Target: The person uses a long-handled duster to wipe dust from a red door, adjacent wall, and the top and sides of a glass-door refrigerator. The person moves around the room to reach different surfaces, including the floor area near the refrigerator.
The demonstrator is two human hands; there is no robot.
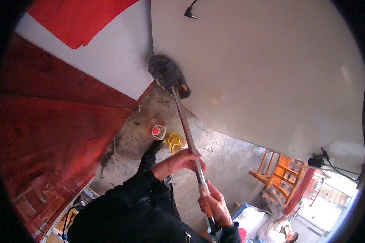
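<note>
A metal pole (185, 124) with a grey fluffy duster head (167, 71) slants up from my body. The duster head lies against the pale wall (246, 76) near a corner, just above the floor's end. My left hand (181, 162) is wrapped round the middle of the pole. Lower down, my right hand (214, 203) grips the pole by its orange and black part. On the concrete floor, left of the pole, stand a clear plastic jug with a red cap (156, 131) and a jug of yellow liquid (176, 142).
Dark red wooden panelling (64, 121) is on the left, with a red cloth (82, 21) above. A black plug (190, 13) dangles at the top. A black adapter (315, 162) with cables, a wooden chair (281, 173) and a person (287, 235) are at the lower right.
</note>
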